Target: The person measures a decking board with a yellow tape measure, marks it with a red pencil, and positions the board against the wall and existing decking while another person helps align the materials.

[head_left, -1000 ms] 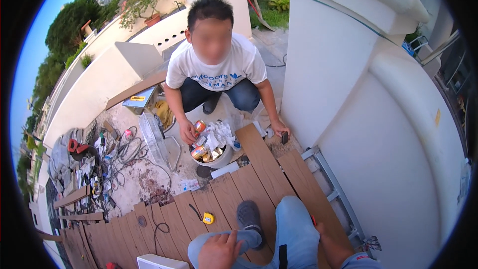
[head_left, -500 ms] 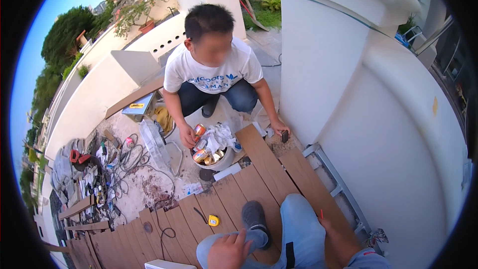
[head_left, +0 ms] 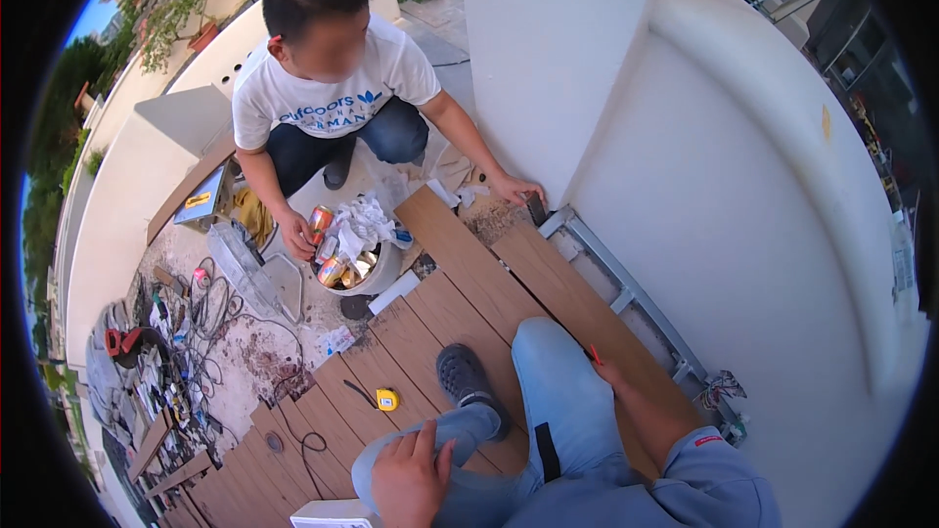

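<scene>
My left hand [head_left: 411, 477] rests on my left knee, its back up, thumb apart from the fingers and holding nothing. My right hand [head_left: 614, 378] lies beside my right knee, closed around a thin red pencil-like stick [head_left: 595, 355] whose tip pokes out. Below it runs a brown deck board [head_left: 577, 308] along the metal frame. Opposite me squats a person in a white T-shirt [head_left: 337, 88]. One of their hands holds a small dark block [head_left: 536, 208] near the far end of the frame; the other touches the rim of a full bucket [head_left: 377, 279].
A yellow tape measure [head_left: 387, 399] lies on the decking [head_left: 342, 425], near a dark cord. A grey metal frame [head_left: 626, 284] runs along the white wall [head_left: 724, 205]. Tools and tangled cables [head_left: 161, 362] lie at the left. A white box-like object [head_left: 333, 513] stands near me.
My view has tilted down and turned right. The other person's hand with the dark block is closer to the frame's end. My hands stay by my knees.
</scene>
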A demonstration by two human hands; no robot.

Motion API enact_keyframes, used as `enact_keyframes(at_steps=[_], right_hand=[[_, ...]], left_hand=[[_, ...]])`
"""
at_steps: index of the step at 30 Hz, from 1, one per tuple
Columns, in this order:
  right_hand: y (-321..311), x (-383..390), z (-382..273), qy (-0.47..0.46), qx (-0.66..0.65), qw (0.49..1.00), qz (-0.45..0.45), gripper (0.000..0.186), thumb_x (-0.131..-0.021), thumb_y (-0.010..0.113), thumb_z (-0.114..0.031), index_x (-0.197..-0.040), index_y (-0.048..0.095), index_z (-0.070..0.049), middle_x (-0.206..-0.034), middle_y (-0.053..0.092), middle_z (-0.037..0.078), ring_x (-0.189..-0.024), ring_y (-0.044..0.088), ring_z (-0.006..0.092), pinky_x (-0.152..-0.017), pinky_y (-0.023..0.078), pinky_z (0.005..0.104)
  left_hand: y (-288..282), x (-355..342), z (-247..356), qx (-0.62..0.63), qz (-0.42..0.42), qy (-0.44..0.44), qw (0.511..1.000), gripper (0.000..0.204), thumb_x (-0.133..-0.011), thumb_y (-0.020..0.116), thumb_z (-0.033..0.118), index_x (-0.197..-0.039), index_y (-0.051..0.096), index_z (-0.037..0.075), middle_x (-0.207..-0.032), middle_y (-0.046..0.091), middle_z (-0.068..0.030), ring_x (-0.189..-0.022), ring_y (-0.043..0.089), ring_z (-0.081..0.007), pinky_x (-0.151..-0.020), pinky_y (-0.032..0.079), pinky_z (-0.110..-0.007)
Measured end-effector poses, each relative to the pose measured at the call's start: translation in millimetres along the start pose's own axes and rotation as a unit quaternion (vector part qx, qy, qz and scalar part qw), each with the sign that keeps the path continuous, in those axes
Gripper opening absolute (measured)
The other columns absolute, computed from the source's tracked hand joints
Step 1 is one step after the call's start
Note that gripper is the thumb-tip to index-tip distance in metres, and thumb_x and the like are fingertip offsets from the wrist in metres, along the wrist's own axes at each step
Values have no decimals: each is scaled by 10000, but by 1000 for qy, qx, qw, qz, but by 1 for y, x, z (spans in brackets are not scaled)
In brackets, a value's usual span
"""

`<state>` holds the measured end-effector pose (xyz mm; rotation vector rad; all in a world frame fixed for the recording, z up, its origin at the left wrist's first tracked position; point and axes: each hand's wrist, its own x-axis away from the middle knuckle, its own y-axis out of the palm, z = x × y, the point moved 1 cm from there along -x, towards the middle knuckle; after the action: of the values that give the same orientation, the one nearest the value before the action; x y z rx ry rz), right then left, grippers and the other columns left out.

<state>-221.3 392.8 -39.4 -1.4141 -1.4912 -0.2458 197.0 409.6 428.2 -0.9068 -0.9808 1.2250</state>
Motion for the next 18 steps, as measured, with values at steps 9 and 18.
enact_keyframes(at_steps=[9, 18], right_hand=[[-4, 33, -24, 38, -13, 999, -2, 521, -953, 634, -471, -1156, 725, 0, -1077, 730, 253, -1017, 706, 342, -903, 519, 398], [4, 6, 6, 4, 5, 1000, 12, 503, -919, 646, -444, -1158, 718, -7, -1053, 745, 227, -1001, 718, 339, -877, 529, 418]], left_hand=[[1, -12, 10, 10, 3, -10, 1000, 344, -836, 787, 188, -1129, 697, 31, -867, 704, -118, -833, 684, -298, -758, 533, -397], [-1, -19, 13, -3, -2, -10, 1000, 345, -841, 783, 195, -1130, 695, 27, -880, 708, -124, -837, 685, -306, -763, 533, -401]])
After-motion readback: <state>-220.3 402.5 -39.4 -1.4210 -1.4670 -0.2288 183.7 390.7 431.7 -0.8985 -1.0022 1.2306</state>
